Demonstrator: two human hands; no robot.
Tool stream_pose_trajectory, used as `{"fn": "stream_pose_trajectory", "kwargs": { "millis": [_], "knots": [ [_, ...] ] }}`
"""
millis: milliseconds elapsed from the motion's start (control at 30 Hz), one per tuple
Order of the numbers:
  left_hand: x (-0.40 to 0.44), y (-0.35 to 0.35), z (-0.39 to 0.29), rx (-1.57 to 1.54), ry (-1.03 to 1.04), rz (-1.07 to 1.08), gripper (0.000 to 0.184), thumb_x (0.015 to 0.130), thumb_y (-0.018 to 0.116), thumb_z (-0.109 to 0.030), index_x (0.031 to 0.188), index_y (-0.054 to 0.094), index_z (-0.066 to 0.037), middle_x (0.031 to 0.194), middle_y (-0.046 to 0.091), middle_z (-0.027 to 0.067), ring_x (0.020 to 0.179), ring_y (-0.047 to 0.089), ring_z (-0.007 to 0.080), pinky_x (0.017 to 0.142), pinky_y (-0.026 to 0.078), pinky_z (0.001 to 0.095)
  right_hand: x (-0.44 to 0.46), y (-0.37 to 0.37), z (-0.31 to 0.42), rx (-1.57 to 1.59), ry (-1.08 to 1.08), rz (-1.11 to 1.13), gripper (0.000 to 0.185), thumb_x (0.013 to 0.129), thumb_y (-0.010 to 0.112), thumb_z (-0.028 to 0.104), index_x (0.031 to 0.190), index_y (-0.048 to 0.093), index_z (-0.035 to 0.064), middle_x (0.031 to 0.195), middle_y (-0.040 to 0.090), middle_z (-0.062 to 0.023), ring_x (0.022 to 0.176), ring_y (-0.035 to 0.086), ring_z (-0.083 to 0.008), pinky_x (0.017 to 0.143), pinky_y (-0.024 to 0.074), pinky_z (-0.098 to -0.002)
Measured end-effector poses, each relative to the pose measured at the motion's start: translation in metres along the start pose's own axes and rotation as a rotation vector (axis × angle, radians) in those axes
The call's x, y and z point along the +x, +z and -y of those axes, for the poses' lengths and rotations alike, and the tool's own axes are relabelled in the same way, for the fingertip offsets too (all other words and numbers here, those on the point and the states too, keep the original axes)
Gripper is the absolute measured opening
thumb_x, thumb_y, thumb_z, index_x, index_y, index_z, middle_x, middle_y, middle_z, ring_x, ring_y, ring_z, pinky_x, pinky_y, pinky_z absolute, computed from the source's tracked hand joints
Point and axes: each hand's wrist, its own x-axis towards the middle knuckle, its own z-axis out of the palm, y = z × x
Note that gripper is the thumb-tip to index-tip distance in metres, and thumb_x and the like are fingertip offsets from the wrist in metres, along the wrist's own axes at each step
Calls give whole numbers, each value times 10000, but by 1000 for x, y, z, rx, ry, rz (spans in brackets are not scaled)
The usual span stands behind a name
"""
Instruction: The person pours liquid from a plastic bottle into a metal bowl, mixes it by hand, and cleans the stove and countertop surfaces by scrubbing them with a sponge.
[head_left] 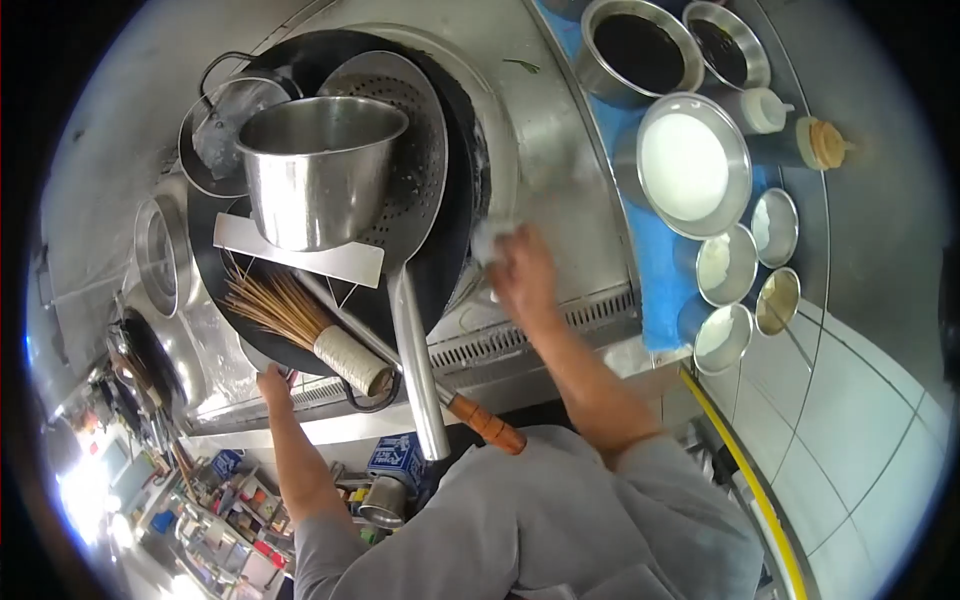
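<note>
My right hand (522, 272) is closed round a pale, blurred cloth or pad (490, 241) on the steel stovetop, just right of the black wok (465, 190). At the wok's lower left edge is my left hand (273, 384), small in view; its fingers are partly hidden and what it holds, if anything, cannot be made out. The wok bears a steel pot (315, 190), a perforated strainer (425, 170) with a long metal handle, a flat metal blade (300, 252) and a bamboo brush (275, 310) with a wrapped grip. A wooden-ended handle (487, 424) sticks out toward me.
Bowls of dark liquid (640, 55), a bowl of white liquid (683, 167), squeeze bottles (765, 110) and small seasoning bowls (727, 265) stand on a blue cloth (655, 290) at right. A vent grille (590, 310) runs along the front. Shelves with goods lie lower left.
</note>
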Motion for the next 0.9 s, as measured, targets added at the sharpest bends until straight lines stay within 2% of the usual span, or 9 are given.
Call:
{"fn": "stream_pose_trajectory", "kwargs": {
  "millis": [67, 133, 300, 367, 500, 667, 767, 833, 900],
  "knots": [
    [12, -7, 10, 0, 55, -41, 237, 890, 578, -102, 1047, 513, 63, 896, 566, 138, 736, 666, 255, 632, 684, 424, -28, -19, 9, -656, -189, 174, 434, 762, 764, 74, 1185, 679, 22, 1325, 614, -233, 1244, 594, -414, 1044, 488, -484],
    [5, -4, 3, 19, 37, -45, 223, 888, 575, -96, 1032, 491, 52, 864, 530, 113, 676, 634, 242, 627, 684, 411, 47, -16, 20, -670, -286, 75, 351, 900, 679, 164, 1235, 705, 61, 1205, 683, -145, 938, 664, -291, 815, 530, -420],
    [-5, 0, -1, -18, 67, -27, 248, 900, 569, -108, 1063, 471, 51, 812, 503, 103, 657, 596, 215, 637, 686, 420, 119, -8, 32, -201, 374, 93, 465, 904, 636, 65, 1366, 614, 14, 1231, 672, -188, 1063, 665, -284, 925, 523, -402],
    [-10, 9, -9, -36, 91, -40, 252, 898, 571, -113, 1063, 473, 51, 807, 499, 100, 660, 595, 214, 637, 686, 425, 50, -22, -19, -318, 99, -44, 468, 907, 615, 17, 1371, 569, -20, 1271, 631, -206, 1146, 631, -298, 1000, 498, -402],
    [1, 9, -4, -25, 62, -22, 256, 890, 577, -110, 1059, 472, 50, 815, 493, 97, 665, 599, 224, 638, 686, 431, -133, 2, -30, -414, 231, 62, 496, 877, 629, -18, 1355, 498, -26, 1261, 572, -226, 1191, 580, -343, 1039, 466, -437],
    [-4, 8, -11, -27, 53, -12, 315, 883, 583, -98, 1118, 475, 84, 966, 578, 167, 855, 731, 355, 633, 684, 442, -98, 6, -30, -586, -365, -177, 332, 841, 593, -43, 1170, 573, -2, 1038, 558, -156, 959, 556, -272, 899, 477, -406],
    [11, -6, 8, -115, 159, 137, 363, 929, 601, -150, 1150, 502, 121, 975, 584, 182, 772, 677, 296, 627, 679, 423, -71, 12, 20, -242, 226, -175, 317, 889, 571, -35, 1205, 568, -22, 1043, 613, -105, 913, 585, -215, 846, 495, -325],
    [-8, 6, -22, -80, 117, -4, 366, 916, 602, -148, 1115, 502, 142, 978, 607, 207, 854, 711, 336, 616, 676, 437, -89, -1, -55, -292, 39, -154, 275, 925, 594, 26, 1196, 577, -15, 936, 618, -70, 838, 597, -216, 794, 502, -330],
    [3, -3, -14, -60, 192, 120, 440, 912, 574, -136, 1231, 477, 151, 1093, 629, 258, 900, 720, 373, 612, 677, 439, -138, 3, -90, -564, 156, -34, 234, 951, 632, 82, 1165, 608, -9, 946, 649, -98, 839, 609, -214, 779, 499, -345]
  ]
}}
